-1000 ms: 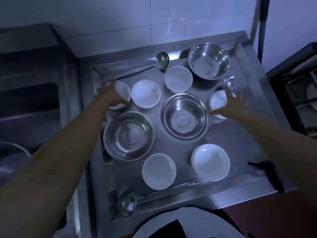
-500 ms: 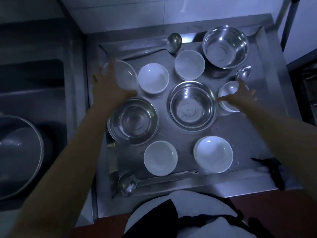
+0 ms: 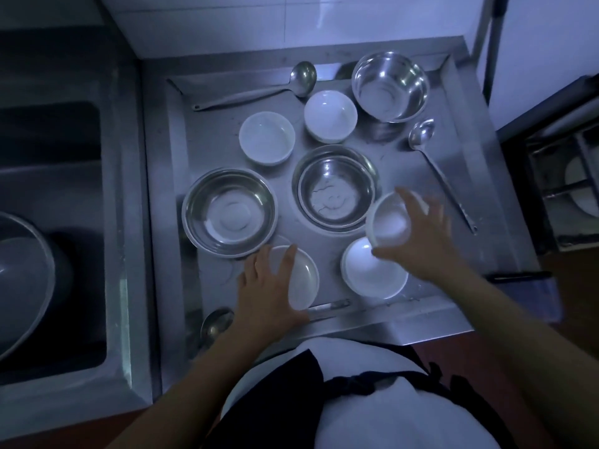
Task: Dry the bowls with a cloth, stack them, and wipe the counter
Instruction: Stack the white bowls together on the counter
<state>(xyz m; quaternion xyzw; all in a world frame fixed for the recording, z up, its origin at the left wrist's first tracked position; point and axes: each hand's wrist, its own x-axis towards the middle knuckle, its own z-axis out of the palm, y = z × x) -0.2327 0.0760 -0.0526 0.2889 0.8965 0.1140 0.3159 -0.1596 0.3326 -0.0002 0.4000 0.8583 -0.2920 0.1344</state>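
On the steel counter tray [image 3: 460,196], my left hand [image 3: 265,290] grips a tilted white bowl [image 3: 303,278] near the front edge. My right hand [image 3: 424,234] holds a second white bowl [image 3: 387,223], tilted just above a white bowl [image 3: 372,273] standing at the front right. Two more white bowls [image 3: 267,137] [image 3: 330,115] stand further back. Three steel bowls stand at the left [image 3: 230,212], the centre [image 3: 335,186] and the back right [image 3: 390,85]. No cloth is in view.
A ladle [image 3: 301,76] lies along the back, a long spoon [image 3: 421,134] on the right, and another ladle [image 3: 215,322] at the front left. A sink with a big steel basin [image 3: 19,280] is on the left. A stove [image 3: 567,189] stands to the right.
Both hands lifted white bowls from the back left and right of the tray and carried them toward the front. The right-hand spoon is now uncovered.
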